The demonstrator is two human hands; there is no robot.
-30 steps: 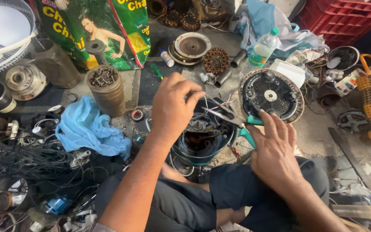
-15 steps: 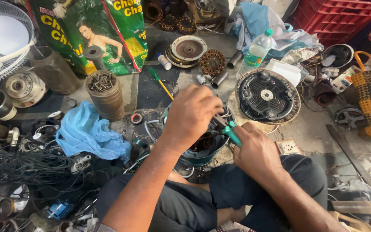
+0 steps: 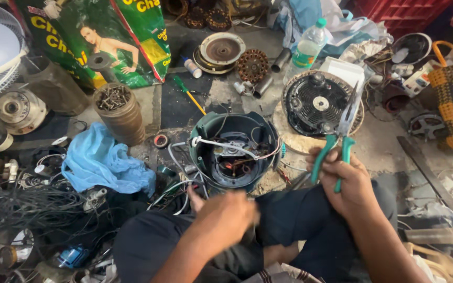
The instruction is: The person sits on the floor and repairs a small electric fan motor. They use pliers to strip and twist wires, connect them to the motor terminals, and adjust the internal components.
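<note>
Motor housing [image 3: 235,152] just beyond both hands [image 3: 226,217]

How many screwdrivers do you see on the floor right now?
1: a green-handled screwdriver lies on the floor beyond the dark green motor housing. Others may be hidden among the clutter.

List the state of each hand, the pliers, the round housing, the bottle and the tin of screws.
right hand: closed around the pliers' handles
pliers: held upright, tips up
left hand: blurred, holding nothing I can make out
round housing: open, wires exposed
bottle: upright, capped
tin of screws: upright, open-topped
</note>
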